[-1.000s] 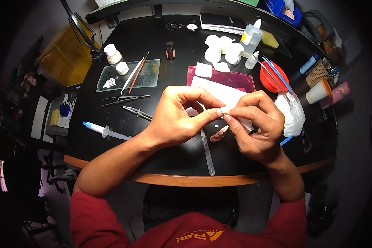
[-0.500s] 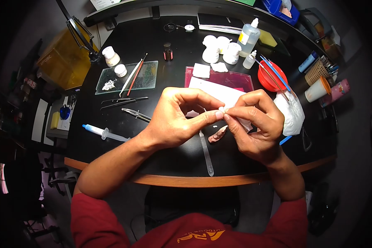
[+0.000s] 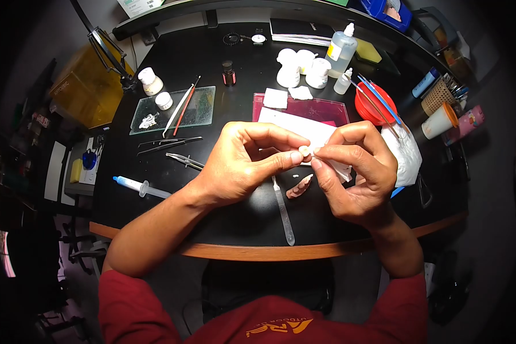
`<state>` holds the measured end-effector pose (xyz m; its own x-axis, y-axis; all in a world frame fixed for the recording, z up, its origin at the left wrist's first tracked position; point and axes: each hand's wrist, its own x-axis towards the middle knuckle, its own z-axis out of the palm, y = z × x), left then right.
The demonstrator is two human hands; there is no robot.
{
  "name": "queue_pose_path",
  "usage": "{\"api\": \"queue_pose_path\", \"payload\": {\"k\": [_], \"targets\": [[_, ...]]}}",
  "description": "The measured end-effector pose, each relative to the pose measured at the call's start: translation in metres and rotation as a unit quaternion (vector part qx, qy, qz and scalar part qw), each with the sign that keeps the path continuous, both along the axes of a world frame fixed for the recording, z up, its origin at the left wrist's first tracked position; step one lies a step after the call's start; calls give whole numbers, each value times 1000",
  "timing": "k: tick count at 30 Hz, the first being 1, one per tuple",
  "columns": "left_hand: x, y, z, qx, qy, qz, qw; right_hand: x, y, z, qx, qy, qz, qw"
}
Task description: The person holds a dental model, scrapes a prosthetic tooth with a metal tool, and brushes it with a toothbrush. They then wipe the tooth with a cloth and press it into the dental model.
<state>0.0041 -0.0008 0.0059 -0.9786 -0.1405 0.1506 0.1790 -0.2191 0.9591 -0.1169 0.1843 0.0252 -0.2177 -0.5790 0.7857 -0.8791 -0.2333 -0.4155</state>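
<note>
The desk [image 3: 155,172] keeps a scalpel [image 3: 282,207] and a pink tooth piece [image 3: 299,187] just under the hands, within easy reach. Above its near middle the left hand [image 3: 241,163] and right hand [image 3: 358,172] meet. Each grip is pinched tight on one small white piece [image 3: 304,151], which looks too tiny for one hand to steady.

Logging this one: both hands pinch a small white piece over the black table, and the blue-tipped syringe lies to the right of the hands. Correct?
Not quite: the head view shows the syringe lying to the left of the hands. The left hand and right hand do pinch the small white piece over the black table.
</note>
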Motion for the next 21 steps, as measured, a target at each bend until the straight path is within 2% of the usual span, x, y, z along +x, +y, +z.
{"api": "queue_pose_path", "payload": {"k": [21], "targets": [[1, 0, 2, -2, 13, -6, 1000, 0, -2, -2, 8, -11, 10, 1000]]}}
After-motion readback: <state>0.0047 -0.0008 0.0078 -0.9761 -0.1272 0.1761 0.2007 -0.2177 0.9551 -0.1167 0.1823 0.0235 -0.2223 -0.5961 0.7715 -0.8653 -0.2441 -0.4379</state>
